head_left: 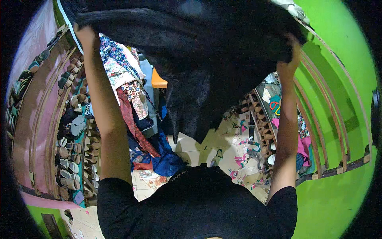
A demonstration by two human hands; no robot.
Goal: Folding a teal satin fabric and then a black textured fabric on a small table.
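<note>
A large black cloth (207,51) is stretched out in front of me at arm's height, its lower edge hanging in uneven points. My left hand (86,36) grips its left side, with the fingertips partly lost against the dark fabric. On the other side my right hand (291,55) is closed round the cloth, which covers some of its fingers. Both arms are raised and spread wide. Behind the cloth, on the left, lies a heap of patterned fabrics (119,71), in floral and geometric prints. A dark blue cloth (165,157) trails from it onto the floor.
Wooden racks of sandals (69,171) line the left. Another rack with shoe forms (262,123) stands on the right, near red and yellow loop shapes (274,106). Scraps (242,159) litter the tiled floor (191,145). A green wall (338,199) with wooden rails is at right.
</note>
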